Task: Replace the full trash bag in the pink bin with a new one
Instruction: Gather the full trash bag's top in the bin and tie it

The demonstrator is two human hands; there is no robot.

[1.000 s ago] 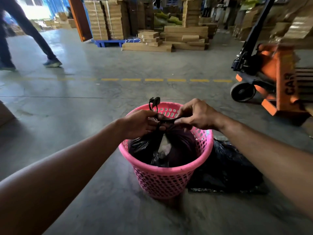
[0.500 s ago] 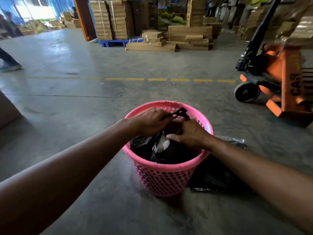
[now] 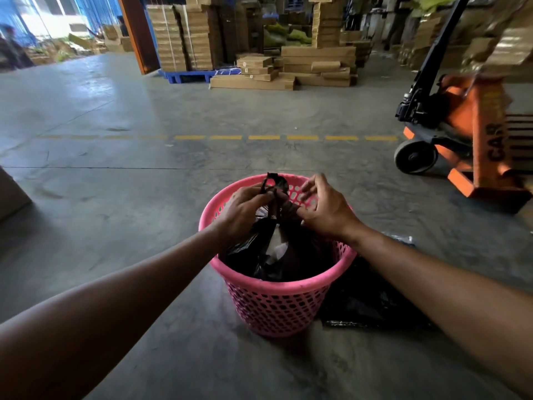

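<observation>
A pink perforated bin (image 3: 277, 307) stands on the concrete floor in front of me. Inside it sits a full black trash bag (image 3: 288, 255) with white waste showing through a gap. Its gathered handles stick up above the far rim. My left hand (image 3: 245, 209) pinches those handles near the top. My right hand (image 3: 326, 209) holds the twisted neck of the bag beside it, with its outer fingers spread. A flat black bag (image 3: 372, 301) lies on the floor right of the bin, partly hidden by my right forearm.
An orange pallet jack (image 3: 473, 140) stands at the right, close to the bin. Stacked cardboard boxes (image 3: 288, 67) and a blue pallet (image 3: 187, 76) fill the back. A dashed yellow line (image 3: 259, 137) crosses the floor. A box corner (image 3: 11, 194) shows at the left edge.
Both hands have risen from inside the bin to above the far rim, drawing the bag's handles upward. The walking person has left the left side.
</observation>
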